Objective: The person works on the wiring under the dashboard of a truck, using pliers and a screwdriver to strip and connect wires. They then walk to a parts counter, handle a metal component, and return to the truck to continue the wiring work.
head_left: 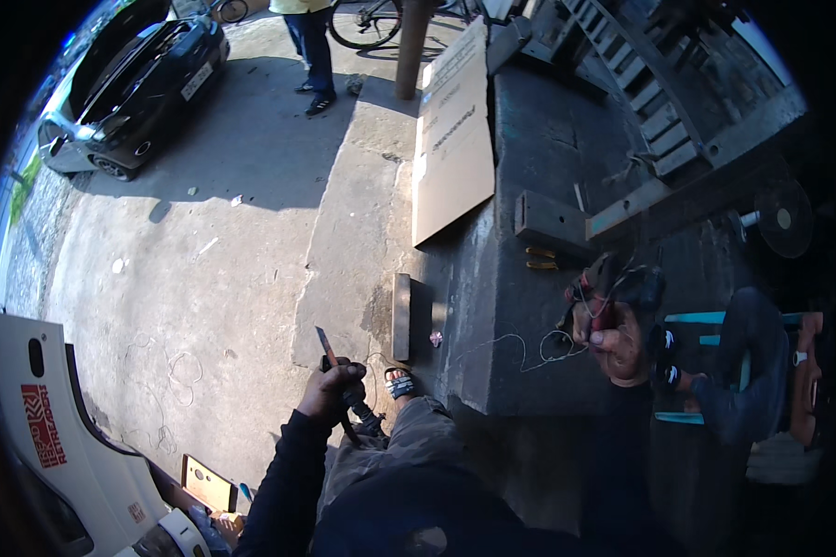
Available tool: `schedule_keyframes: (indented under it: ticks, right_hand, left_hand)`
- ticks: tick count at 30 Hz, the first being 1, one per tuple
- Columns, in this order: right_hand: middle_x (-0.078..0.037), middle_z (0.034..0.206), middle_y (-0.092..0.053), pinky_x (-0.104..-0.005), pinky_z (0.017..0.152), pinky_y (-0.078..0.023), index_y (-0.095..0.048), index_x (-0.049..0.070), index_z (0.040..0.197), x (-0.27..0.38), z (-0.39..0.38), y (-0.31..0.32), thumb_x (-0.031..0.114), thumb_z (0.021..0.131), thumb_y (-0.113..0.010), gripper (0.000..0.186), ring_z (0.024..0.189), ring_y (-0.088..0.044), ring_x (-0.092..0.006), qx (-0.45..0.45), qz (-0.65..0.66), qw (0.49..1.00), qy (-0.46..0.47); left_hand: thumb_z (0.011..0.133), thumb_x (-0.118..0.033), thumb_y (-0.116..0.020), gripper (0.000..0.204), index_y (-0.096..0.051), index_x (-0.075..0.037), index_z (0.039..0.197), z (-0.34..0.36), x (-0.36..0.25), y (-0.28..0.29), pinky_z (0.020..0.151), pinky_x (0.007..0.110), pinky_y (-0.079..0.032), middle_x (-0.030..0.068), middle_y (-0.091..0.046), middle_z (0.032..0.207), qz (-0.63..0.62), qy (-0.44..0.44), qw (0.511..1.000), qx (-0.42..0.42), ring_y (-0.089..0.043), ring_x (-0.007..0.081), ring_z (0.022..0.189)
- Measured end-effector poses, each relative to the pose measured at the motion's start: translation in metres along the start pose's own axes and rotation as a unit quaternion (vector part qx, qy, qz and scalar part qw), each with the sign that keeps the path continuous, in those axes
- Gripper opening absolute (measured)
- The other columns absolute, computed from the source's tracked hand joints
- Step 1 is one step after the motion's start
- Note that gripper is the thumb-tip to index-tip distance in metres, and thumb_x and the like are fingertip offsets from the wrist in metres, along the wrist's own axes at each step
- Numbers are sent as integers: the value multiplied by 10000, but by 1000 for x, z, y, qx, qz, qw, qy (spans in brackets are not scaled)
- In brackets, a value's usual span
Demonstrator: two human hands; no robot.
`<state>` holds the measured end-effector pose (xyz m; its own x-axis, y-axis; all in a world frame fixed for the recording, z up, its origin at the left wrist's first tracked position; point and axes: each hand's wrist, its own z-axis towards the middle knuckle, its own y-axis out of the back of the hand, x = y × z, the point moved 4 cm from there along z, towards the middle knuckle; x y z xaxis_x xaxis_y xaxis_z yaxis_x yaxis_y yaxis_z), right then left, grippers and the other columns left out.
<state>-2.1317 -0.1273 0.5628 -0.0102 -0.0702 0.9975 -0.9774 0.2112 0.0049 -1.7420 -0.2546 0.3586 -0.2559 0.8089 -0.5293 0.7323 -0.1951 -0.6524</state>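
Note:
My left hand (333,388) is closed around a slim tool (329,345) with a dark tip and an orange-brown shank. Its lower black part hangs below my fist; its exact kind is unclear. Over the dark platform my right hand (615,345) grips a red-handled tool (601,317) with a dark head, its kind hard to make out in shadow. Thin wire (553,348) loops beside that hand and trails left across the platform. Yellow-handled pliers (541,258) lie on the platform, beyond my right hand and to its left.
Cardboard (455,139) leans on the platform (474,325). A metal frame (659,121) stands at the far right. Beside me are another person's dark-clothed leg (748,362) and teal bars (701,317). A block (401,316) lies near my foot. A car (139,84) stands far left.

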Motion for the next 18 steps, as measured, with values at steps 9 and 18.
schedule_keyframes:
  ticks: [9,18]
  right_hand:
    - [-44,736,-456,-331,632,-367,-584,5,856,-103,-11,-319,264,824,-671,275,681,-443,-156,238,259,915,-195]
    - [73,714,-462,-246,538,-360,-692,28,1086,-169,18,-608,391,981,-743,381,586,-408,-38,380,-59,857,-344]
  left_hand:
    - [944,-264,-728,207,-621,-87,953,-177,-12,142,536,284,-410,-33,-536,733,-8,-28,984,-174,-503,90,587]
    - [925,-366,-783,333,-621,-77,953,-285,-55,285,581,268,-447,-1,-585,786,-150,-206,905,-341,-542,102,626]
